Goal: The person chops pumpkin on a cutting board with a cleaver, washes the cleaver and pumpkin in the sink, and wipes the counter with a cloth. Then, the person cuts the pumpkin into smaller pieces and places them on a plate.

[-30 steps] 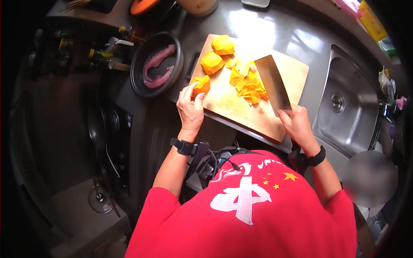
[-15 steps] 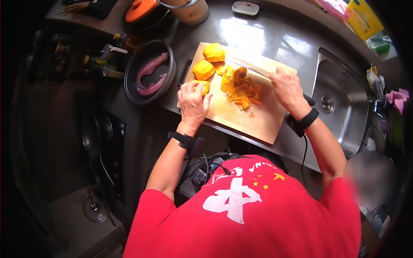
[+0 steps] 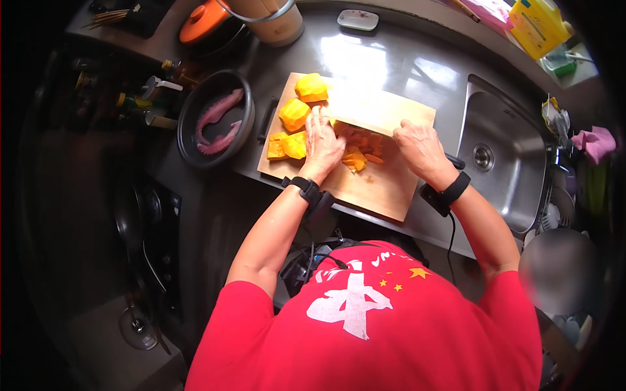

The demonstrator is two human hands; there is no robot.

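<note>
My right hand [image 3: 417, 146] is closed around the handle of a kitchen knife, its blade pointing left over the cutting board [image 3: 365, 195] and partly lost in glare. Under and below the blade lies a pile of orange peel scraps [image 3: 355, 158], which look like pumpkin peelings. My left hand [image 3: 323, 144] reaches over the left side of this pile, fingers stretched forward and thumb out to the right; what lies beneath the palm is hidden. Just left of it are peeled pumpkin chunks: one at the top [image 3: 311, 86], another below it [image 3: 293, 115], and cut pieces [image 3: 285, 146] lowest.
A dark bowl [image 3: 244, 133] with pinkish tentacle-like pieces stands left of the board. The steel sink [image 3: 508, 124] is on the right. Behind are an orange-lidded pot [image 3: 207, 23], a bucket [image 3: 277, 29] and a small white dish [image 3: 358, 19]. A yellow bottle [image 3: 536, 26] sits at the upper right.
My left hand has left the lowest pumpkin piece and moved right to the peel scraps. The knife has come down toward the pile, its blade now over the upper scraps.
</note>
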